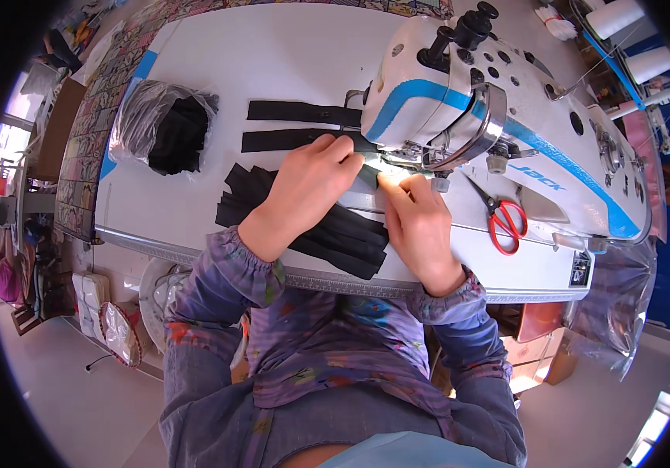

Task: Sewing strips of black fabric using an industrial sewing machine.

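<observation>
My left hand (313, 183) is closed, its thumb and fingertips pinched at the end of a dark fabric strip (366, 178) beside the lit needle area of a white and blue sewing machine (436, 101). From the other side, my right hand (419, 222) pinches the same strip, fingers curled. Just beyond my left hand, two flat black strips (284, 141) run in toward the machine; a small fitting shows on the farther one. Under my left wrist lies a fanned pile of black strips (342, 238). The fingertips partly hide the held piece.
Red-handled scissors (506, 226) lie right of my right hand, by the machine's base. A clear plastic bag (136, 125) with black material stands at the left of the white table (272, 47). Thread cones (615, 17) stand at the far right. A ruler strip (350, 285) edges the table's front.
</observation>
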Demonstrator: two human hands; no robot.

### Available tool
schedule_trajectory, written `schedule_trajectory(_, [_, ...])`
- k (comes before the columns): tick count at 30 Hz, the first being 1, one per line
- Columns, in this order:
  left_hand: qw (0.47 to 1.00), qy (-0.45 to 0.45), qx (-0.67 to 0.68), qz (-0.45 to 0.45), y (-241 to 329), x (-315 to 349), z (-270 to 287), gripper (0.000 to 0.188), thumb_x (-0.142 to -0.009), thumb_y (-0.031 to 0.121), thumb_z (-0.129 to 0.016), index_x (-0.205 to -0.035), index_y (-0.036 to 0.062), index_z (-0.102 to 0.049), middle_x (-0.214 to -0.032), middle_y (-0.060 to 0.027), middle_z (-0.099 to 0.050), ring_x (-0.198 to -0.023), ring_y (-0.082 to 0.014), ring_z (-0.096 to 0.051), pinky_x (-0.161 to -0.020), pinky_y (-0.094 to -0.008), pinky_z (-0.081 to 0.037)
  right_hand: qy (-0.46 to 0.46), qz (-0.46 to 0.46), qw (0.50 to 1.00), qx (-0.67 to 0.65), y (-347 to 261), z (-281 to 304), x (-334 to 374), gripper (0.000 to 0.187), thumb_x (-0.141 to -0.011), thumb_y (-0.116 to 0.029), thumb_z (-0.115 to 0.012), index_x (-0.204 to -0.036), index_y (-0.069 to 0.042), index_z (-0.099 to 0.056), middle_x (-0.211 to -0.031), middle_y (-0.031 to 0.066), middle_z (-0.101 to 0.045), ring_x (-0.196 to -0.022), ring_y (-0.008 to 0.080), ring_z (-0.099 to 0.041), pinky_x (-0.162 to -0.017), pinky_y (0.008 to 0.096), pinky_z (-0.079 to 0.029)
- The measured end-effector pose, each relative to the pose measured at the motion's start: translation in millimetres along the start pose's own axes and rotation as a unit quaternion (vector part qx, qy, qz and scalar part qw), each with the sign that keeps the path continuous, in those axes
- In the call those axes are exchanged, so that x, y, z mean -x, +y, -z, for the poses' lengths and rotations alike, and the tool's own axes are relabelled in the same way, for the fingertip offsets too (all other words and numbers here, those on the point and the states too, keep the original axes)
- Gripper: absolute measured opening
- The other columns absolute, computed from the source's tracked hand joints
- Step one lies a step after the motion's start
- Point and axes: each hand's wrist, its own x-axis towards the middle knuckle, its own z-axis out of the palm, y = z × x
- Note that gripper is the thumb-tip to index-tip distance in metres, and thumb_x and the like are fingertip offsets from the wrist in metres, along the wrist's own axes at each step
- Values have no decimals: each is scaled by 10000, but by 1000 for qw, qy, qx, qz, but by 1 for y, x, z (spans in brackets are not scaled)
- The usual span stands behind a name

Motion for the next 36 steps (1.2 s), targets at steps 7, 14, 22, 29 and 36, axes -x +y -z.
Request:
schedule_trajectory(7, [997, -16, 70, -43, -4, 3, 1, 162, -798, 118, -736, -959, 115, -726, -959, 3, -639, -946, -210, -696, -737, -347, -608, -14, -2, 996, 87, -4, -3, 0, 405, -896, 1, -763, -1288, -98, -780, -1005, 97, -616, -802, 322, -650, -712, 440, -540])
schedule_trajectory(14, [997, -60, 11, -39, 5, 3, 4, 294, -794, 121, -750, -1086, 136, -787, -1028, 24, -703, -1003, -184, -721, -803, -322, -613, -18, -15, 998, 63, 3, -4, 5, 395, -926, -11, -746, -1310, -102, -770, -1030, 94, -624, -781, 330, -640, -712, 435, -543])
schedule_trajectory(22, [997, -50, 24, -45, 3, 3, 0, 315, -853, 132, -722, -1161, 137, -787, -1224, 25, -773, -1133, -193, -745, -926, -340, -624, -13, -19, 996, 89, 0, -8, 2, 418, -940, -16, -738, -1344, -118, -758, -1035, 100, -617, -793, 323, -646, -716, 436, -546])
schedule_trajectory(29, [998, -17, 41, -43, 2, 1, -2, 230, -873, 170, -699, -1094, 129, -746, -1172, 5, -762, -1136, -195, -748, -911, -385, -628, -11, -28, 996, 89, 0, -8, 2, 421, -947, -13, -730, -1356, -112, -750, -1034, 107, -608, -800, 330, -651, -721, 446, -544])
schedule_trajectory(36, [997, -15, 57, -40, 1, 0, -2, 228, -895, 165, -688, -1110, 125, -755, -1218, -3, -773, -1156, -201, -751, -920, -374, -621, -6, -27, 997, 78, 0, -7, 2, 411, -951, -2, -722, -1349, -103, -754, -1029, 114, -610, -801, 338, -654, -725, 451, -545])
